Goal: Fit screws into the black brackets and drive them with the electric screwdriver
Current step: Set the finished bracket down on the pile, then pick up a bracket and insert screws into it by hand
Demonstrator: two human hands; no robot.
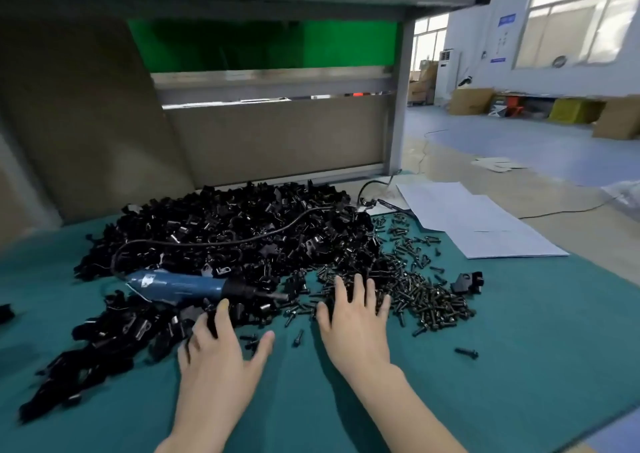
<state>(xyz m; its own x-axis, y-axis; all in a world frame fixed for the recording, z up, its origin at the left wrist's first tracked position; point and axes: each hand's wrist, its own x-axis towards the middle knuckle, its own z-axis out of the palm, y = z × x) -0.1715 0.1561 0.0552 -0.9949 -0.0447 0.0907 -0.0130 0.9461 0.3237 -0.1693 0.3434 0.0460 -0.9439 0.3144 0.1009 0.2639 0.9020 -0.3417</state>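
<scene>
A big heap of black brackets (221,224) covers the middle of the green table mat (519,366). To its right lies a spread of black screws (426,296). The blue electric screwdriver (183,288) lies on its side on the brackets, its cable looping back over the heap. My left hand (218,352) lies flat with straight fingers touching brackets just below the screwdriver's tip. My right hand (353,317) lies flat with spread fingers on the near edge of the screws. Neither hand holds anything.
One bracket (467,283) lies alone right of the screws, and a stray screw (467,352) sits nearer me. White paper sheets (474,220) lie at the back right. A cardboard panel (79,116) and a grey bench frame (398,99) stand behind the heap.
</scene>
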